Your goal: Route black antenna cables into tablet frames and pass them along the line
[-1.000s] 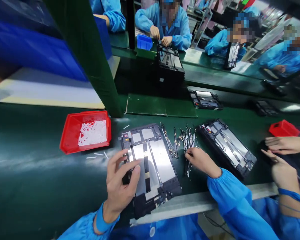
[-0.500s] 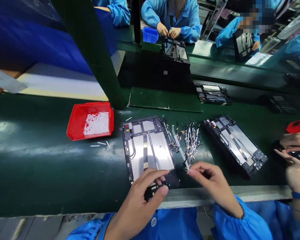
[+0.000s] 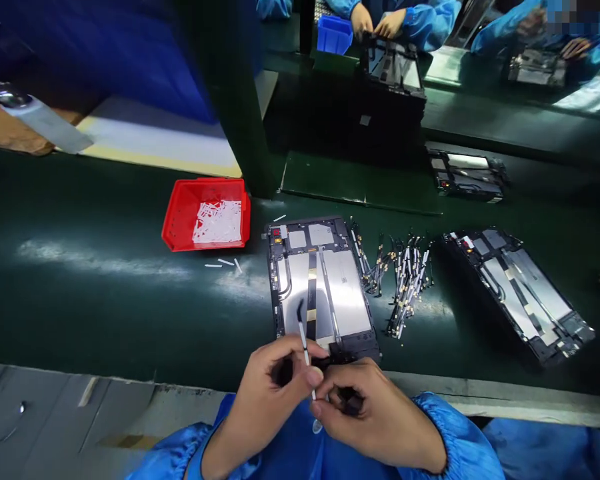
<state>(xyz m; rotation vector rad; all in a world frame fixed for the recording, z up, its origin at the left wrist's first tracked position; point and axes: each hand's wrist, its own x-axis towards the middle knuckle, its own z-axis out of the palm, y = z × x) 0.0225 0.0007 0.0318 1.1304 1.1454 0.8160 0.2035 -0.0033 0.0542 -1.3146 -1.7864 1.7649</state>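
Observation:
A thin black-and-white cable (image 3: 304, 341) stands up between my hands, its dark curved end over the opened tablet. My left hand (image 3: 275, 380) pinches it between thumb and index finger. Just below, my right hand (image 3: 367, 407) closes its thumb and fingers on the cable's lower white end. Beyond both hands lies the opened tablet (image 3: 347, 293), with silver battery plates and dark ribbon strips; my fingers hide part of its near edge. To its right is a heap of similar cables (image 3: 409, 283), and a looser bunch (image 3: 373, 263) lies against its side.
A red bin (image 3: 173, 223) holds white strips (image 3: 217, 221); a few loose strips (image 3: 226, 262) lie before it. Another opened tablet (image 3: 520, 293) is on the right, one more (image 3: 467, 175) behind. A green post (image 3: 230, 100) rises behind the bin. Co-workers' hands (image 3: 380, 23) work on a tablet opposite.
My right hand has moved left from the cable heap to meet my left hand. A cable now stands between my fingers. The view has shifted, so the bench sits further right.

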